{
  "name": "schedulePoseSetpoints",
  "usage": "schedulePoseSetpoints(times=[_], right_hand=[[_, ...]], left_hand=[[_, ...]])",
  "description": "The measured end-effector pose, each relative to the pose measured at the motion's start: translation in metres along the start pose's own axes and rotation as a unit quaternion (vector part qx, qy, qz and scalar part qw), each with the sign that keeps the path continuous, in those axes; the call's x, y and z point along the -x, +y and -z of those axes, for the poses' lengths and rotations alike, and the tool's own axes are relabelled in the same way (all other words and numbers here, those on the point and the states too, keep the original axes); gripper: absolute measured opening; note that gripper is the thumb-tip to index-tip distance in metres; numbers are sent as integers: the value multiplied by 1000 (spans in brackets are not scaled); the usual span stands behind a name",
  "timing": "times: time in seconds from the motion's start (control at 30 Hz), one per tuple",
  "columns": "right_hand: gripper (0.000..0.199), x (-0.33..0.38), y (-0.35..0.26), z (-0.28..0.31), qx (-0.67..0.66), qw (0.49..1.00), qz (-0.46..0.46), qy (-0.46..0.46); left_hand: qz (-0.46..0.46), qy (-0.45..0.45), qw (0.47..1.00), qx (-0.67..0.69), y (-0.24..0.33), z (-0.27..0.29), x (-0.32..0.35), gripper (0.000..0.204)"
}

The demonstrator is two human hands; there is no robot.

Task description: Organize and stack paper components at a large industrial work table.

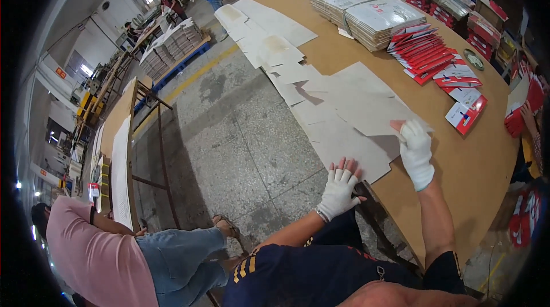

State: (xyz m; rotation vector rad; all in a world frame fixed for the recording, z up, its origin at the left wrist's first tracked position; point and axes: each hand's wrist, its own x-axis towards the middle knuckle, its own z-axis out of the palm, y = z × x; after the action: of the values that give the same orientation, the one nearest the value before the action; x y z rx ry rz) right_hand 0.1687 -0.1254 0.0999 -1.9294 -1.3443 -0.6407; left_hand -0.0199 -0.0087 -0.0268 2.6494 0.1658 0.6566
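My left hand, in a white fingerless glove, lies with fingers spread at the near end of a row of flat pale cardboard sheets. My right hand, gloved the same way, is closed on the right edge of the topmost cardboard sheet. That sheet's near edge is raised and casts a shadow on the sheets below. Some of my right fingers are hidden behind the glove. The overlapping sheets run away from me along the left edge of the brown table.
A strapped stack of flat cartons and a fanned pile of red-and-white folded boxes sit on the table's far right. A person in pink works at the left bench. Another person's hand holds red packages at right.
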Motion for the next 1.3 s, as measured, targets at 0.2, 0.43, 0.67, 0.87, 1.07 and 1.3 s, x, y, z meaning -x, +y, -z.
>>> schedulePoseSetpoints(times=[0.2,0.43,0.67,0.87,1.07,1.3], right_hand=[[23,68,20,-47,3,996,-66,-60],[35,62,2,-14,-100,969,-203,98],[31,97,-4,10,-138,959,-224,103],[19,68,11,-32,-40,959,-270,74],[25,6,17,-76,-267,864,-392,169],[23,-27,45,-58,-223,886,-324,248]], left_hand=[[-9,-86,993,-82,-8,-16,6,73],[-21,-70,992,-104,-20,-25,7,52],[-22,-63,990,-122,-22,-27,5,61],[-14,-101,990,-97,-18,-18,4,56],[-32,-70,993,-92,-23,-28,4,54],[-40,-52,994,-91,-25,-31,6,53]])
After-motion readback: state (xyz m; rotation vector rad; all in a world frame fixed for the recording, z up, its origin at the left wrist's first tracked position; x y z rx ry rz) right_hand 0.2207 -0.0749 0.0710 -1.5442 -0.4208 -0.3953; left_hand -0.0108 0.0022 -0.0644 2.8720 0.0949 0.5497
